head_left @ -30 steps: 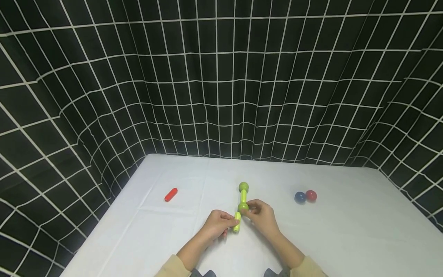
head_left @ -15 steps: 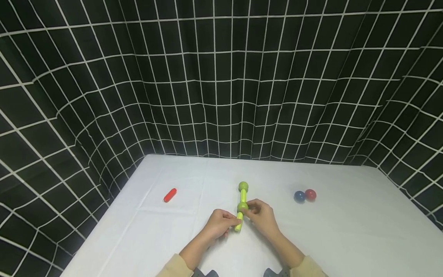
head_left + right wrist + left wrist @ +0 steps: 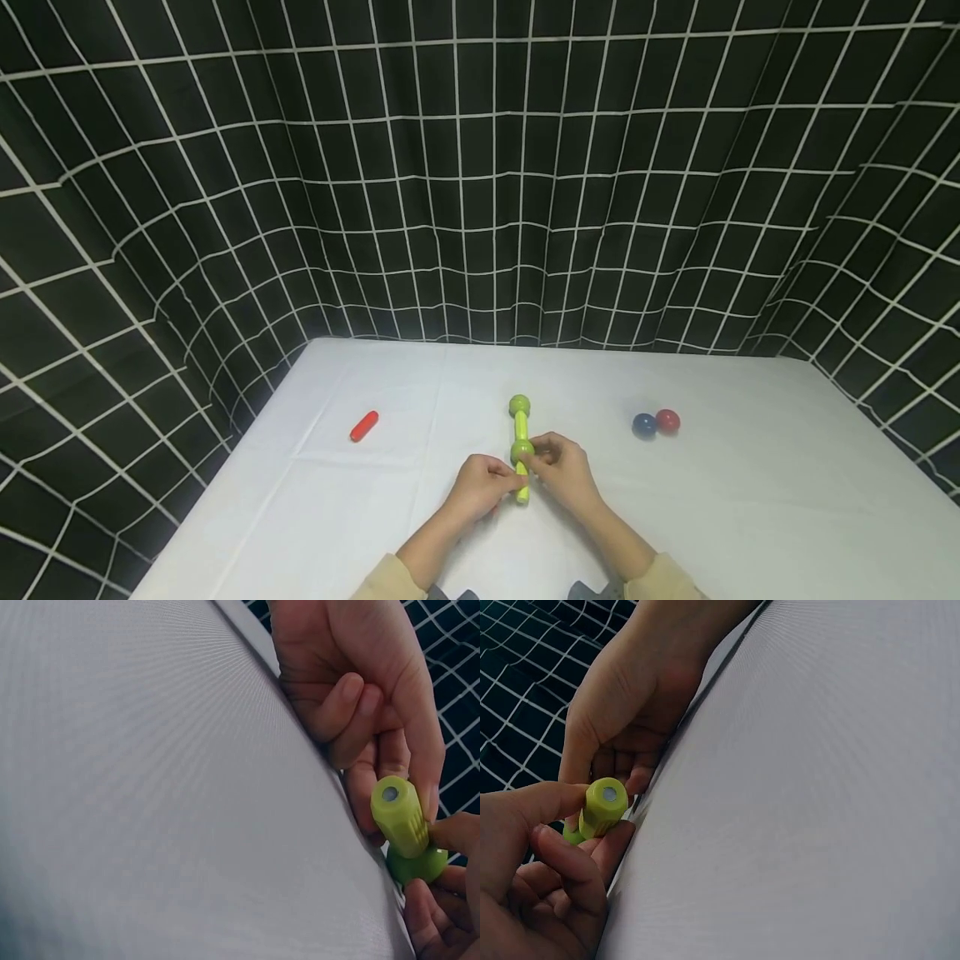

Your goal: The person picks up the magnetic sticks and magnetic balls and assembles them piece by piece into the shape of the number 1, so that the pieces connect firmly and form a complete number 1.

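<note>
Near the table's middle, my left hand (image 3: pixel 478 487) pinches a short yellow-green rod (image 3: pixel 522 496) between thumb and fingers. Beside it, my right hand (image 3: pixel 567 475) grips the near green ball (image 3: pixel 521 451), which touches that rod's far end. Beyond this ball runs a second yellow-green rod (image 3: pixel 521 426), capped by another green ball (image 3: pixel 519 406), all in nearly one straight line. In the right wrist view the rod (image 3: pixel 403 819) shows ridged sides and a grey metallic disc in its end. The left wrist view looks at the same rod (image 3: pixel 604 810) end-on, hiding most of the ball.
A red rod (image 3: pixel 364 426) lies to the left on the white-covered table (image 3: pixel 300 517). Toward the right, a blue ball (image 3: pixel 644 426) and a red ball (image 3: pixel 668 422) sit side by side. A black curtain with a white grid (image 3: pixel 480 208) stands behind the table.
The near rod, first slightly apart from the near ball and offset left, has moved right against it, then swung from a slant into line. The right hand keeps its hold on the ball.
</note>
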Motion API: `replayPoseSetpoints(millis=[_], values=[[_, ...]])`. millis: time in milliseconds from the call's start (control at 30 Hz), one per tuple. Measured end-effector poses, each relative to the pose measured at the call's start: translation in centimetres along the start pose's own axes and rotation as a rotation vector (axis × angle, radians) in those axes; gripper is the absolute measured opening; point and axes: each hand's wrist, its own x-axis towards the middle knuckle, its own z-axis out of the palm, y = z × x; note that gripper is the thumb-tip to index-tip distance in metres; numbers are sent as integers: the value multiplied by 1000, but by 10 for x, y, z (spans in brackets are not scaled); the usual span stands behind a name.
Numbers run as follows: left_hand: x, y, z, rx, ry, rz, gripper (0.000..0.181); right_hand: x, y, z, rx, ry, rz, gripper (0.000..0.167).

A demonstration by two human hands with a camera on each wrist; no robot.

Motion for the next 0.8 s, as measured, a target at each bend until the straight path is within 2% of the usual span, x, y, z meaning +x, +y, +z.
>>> replayPoseSetpoints(millis=[133,800], values=[[0,-1,1,15,-2,26,20,-1,0,0,-9,1,1,27],[3,-2,-1,54,-8,25,25,-1,2,-1,23,2,-15,28]])
